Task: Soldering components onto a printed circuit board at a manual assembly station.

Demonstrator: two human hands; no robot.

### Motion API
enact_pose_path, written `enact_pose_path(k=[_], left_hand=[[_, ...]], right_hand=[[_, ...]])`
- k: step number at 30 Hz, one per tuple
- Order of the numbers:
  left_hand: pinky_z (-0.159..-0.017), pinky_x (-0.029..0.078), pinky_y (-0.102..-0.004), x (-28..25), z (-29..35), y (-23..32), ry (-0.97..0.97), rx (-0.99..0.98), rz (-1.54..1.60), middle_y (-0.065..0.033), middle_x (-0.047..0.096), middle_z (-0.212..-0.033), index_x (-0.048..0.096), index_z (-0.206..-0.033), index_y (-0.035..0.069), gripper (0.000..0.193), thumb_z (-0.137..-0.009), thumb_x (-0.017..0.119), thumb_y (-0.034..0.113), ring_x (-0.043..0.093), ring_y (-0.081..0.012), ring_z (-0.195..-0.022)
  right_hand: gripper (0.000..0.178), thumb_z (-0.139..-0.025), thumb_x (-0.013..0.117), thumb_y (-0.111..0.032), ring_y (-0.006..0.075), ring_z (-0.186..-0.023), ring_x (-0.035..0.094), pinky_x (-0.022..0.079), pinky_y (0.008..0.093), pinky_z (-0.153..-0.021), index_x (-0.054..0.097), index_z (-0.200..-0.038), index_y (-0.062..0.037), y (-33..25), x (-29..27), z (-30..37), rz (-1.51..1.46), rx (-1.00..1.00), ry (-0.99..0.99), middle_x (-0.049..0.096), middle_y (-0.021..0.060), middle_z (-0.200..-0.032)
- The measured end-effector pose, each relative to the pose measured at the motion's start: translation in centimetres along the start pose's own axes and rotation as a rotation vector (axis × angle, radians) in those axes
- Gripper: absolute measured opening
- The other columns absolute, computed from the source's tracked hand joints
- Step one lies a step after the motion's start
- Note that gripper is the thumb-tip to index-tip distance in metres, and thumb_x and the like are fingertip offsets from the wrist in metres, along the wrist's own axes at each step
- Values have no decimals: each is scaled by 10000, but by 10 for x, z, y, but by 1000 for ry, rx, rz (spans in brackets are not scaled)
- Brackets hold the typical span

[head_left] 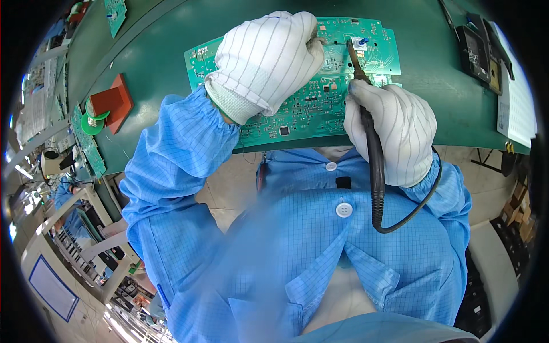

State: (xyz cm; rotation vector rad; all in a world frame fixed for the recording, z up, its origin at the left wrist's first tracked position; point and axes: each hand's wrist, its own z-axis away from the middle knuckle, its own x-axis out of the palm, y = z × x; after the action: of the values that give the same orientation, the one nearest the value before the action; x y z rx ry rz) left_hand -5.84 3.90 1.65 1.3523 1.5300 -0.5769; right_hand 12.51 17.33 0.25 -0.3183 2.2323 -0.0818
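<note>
A large green circuit board (pixel 311 108) lies on the green mat, covered with small parts. My gloved right hand (pixel 394 126) grips a soldering iron (pixel 374 154) by its black handle. The iron's tip meets the board beside a small white part with a blue shaft (pixel 362 42), near the far edge. My gloved left hand (pixel 271 57) rests over the board's left half, its fingers pinched. From them a thin solder wire (pixel 336 43) runs right to the iron's tip. The board's surface under my left hand is hidden.
On the left a red-brown stand (pixel 117 103) carries a green spool (pixel 94 117). Another green board (pixel 86 143) lies by the left table edge, and one more (pixel 115 14) at the far left. A black tray (pixel 477 54) and white papers (pixel 514 103) sit on the right. The iron's cord loops beside my right forearm.
</note>
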Motion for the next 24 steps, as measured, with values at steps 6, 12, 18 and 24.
enact_pose_path(k=[6,12,18,24], left_hand=[[-571,544,-386,3,1,0,-52,-13,-10,-131,621,-667,616,-825,66,113,-789,637,171,656,-287,-628],[-542,526,-387,11,0,-4,46,100,-35,-115,578,-653,596,-837,79,110,-792,623,176,634,-281,-595],[-539,519,-387,10,-4,-1,-23,43,-22,-103,568,-653,590,-832,75,116,-806,618,185,621,-277,-588],[-560,526,-384,6,-8,-1,-56,92,-47,-91,576,-663,610,-862,71,126,-824,626,191,631,-273,-625]], right_hand=[[403,-711,713,-120,216,-669,629,506,318,-571,660,-1096,-16,1,4,1,20,-23,45,621,114,-834],[397,-714,714,-92,221,-624,623,509,316,-546,658,-1095,3,8,6,0,-15,-17,72,618,118,-785],[388,-719,711,-75,218,-613,621,507,314,-535,658,-1094,11,11,6,0,-34,-19,65,618,115,-771],[387,-729,708,-76,211,-615,620,502,310,-534,661,-1105,0,10,9,-1,-68,29,30,617,105,-768]])
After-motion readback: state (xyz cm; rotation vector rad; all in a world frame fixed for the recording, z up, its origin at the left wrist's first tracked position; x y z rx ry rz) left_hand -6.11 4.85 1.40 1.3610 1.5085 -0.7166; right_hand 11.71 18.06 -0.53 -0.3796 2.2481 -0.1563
